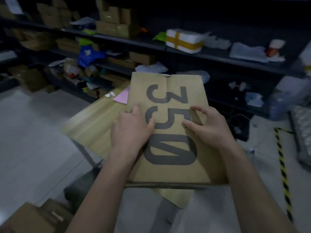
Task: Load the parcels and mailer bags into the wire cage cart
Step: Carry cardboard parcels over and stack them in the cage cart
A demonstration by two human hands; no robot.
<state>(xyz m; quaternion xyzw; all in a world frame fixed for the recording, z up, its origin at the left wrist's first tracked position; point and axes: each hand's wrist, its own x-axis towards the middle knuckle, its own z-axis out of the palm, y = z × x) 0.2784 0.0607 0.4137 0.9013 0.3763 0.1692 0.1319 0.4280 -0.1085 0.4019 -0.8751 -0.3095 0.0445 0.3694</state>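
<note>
**Fingers (134,109) pressing on the 350 box (170,173)**

Left hand (133,130) fingers are lying nearly straight, released, across the box's left edge, thumb on top. Right hand (208,126) fingers (197,109) are arching, tips pressing its top; whether they are gripping cannot be told. Box is lying over the tabletop (94,125), near the shelves (218,55).
</note>
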